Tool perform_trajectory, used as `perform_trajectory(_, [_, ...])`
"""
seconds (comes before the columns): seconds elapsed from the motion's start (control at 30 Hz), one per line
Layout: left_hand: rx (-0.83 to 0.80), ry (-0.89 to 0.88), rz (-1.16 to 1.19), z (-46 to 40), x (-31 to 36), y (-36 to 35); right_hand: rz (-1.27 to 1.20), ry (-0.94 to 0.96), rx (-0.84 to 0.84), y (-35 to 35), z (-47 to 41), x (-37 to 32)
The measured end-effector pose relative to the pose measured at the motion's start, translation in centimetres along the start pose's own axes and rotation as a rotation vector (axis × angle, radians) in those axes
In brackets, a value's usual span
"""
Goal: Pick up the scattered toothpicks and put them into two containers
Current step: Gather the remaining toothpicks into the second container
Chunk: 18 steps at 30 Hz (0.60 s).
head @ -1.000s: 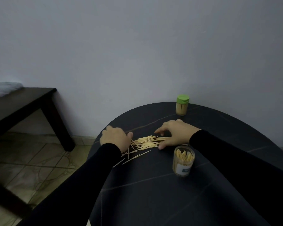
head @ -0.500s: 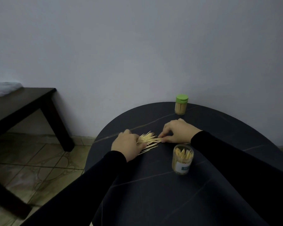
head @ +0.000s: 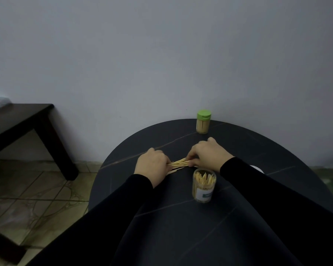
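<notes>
Open jar [head: 204, 186] nearest, half-full. Beyond it, left hand [head: 152, 166] and right hand [head: 210, 153], fingers curled, pinch the toothpicks [head: 179, 163] on the counter [head: 181, 227]. Square ends before lifting. Green-lidded jar [head: 203, 121] farthest.

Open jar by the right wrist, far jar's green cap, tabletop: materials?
Open jar: looks like clear plastic, possibly glass; the sticks show through its wall, and it bears a paper-like label.
Green cap: likely matte moulded plastic, with a flip-lid seam.
Tabletop: dark, matte, with thin pale veins; stone-look, real slab or laminate I cannot tell.
</notes>
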<state>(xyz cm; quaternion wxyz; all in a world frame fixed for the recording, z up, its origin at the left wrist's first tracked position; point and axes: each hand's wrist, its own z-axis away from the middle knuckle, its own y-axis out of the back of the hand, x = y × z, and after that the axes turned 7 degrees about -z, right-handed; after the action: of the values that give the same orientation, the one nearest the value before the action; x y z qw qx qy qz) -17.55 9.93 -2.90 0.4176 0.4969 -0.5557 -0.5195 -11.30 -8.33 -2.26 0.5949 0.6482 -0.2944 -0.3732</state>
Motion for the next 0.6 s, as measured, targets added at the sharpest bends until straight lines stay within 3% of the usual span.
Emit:
perform_trajectory(0.23, [0.014,0.030,-0.044,-0.2,1.2,0.5,0.007,-0.068,0.102,-0.1,2.1,0.3])
perform_trajectory(0.6, [0.080,0.107,0.009,1.2,2.3,1.3,-0.231,-0.228,0.354,-2.0,5.7,0.3])
